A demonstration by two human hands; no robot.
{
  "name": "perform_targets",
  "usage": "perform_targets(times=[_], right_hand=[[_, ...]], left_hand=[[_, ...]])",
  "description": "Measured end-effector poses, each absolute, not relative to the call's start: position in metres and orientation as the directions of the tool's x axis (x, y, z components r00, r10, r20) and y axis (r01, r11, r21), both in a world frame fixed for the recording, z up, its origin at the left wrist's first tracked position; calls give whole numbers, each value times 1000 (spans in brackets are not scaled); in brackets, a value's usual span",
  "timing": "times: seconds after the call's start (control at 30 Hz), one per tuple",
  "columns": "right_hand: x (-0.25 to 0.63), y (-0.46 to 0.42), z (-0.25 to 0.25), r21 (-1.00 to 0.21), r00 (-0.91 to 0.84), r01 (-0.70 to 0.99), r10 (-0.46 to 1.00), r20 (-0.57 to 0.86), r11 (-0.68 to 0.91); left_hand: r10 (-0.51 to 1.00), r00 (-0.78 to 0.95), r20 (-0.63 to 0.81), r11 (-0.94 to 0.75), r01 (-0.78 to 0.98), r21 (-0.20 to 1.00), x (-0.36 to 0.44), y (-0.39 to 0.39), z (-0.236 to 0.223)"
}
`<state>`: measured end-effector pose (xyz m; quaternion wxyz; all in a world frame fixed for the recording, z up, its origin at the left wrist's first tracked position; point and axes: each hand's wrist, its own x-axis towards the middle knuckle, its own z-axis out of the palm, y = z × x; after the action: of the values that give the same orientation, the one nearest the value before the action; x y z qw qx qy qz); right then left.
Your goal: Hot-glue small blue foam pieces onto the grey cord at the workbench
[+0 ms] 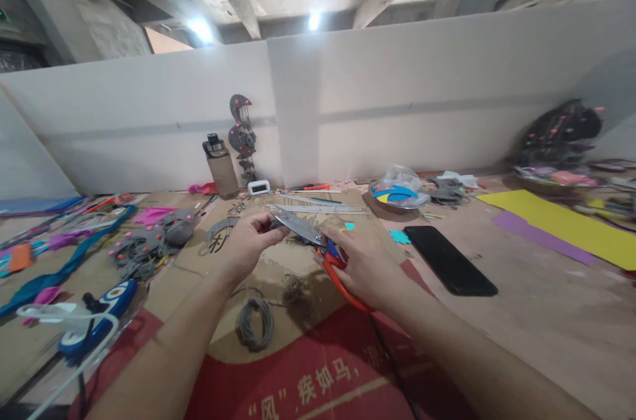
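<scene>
Scissors [301, 228] Above Cardboard [166, 294]

The tabletop [551, 327] fills the lower right; cardboard spans lower centre; mid-frame, the right hand [368, 267] is wrapped round the scissors' red handles; the left hand [251, 244] pinches a small grey piece [275, 222] beside the blades; coiled string [255, 325] lies below.

shiny metal scissor blades [302, 228]

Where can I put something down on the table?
The biggest bare patch is pinkish tabletop at right, bordered by the flat black phone, purple paper sheet and long yellow sheet. A little red printed cardboard is free between the coiled grey cord and pale writing. It's crowded at left, with grey pinned pieces, and around the red-handled metal scissors.
</scene>
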<state>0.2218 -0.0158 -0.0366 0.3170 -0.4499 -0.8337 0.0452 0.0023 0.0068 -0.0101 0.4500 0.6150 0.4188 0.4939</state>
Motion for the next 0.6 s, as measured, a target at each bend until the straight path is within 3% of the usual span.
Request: perform_targets(times=[0.17, 0.27, 0.43, 0.6], right_hand=[[222, -11, -36, -520, -354, 619, 800, 485, 589], [230, -2, -34, -547, -261, 667, 847, 464, 505], [257, 27, -45, -400, -127, 877, 932, 340, 265], [279, 49, -63, -290, -33, 953, 981, 193, 89]], left_hand=[[962, 179, 207, -219, 54, 974, -2, 9, -8], [959, 209, 190, -220, 131, 967, -6, 13, -11], [962, 252, 106, -199, 377, 905, -11, 26, -25], [942, 334, -14, -159, 484, 860, -18, 38, -38]])
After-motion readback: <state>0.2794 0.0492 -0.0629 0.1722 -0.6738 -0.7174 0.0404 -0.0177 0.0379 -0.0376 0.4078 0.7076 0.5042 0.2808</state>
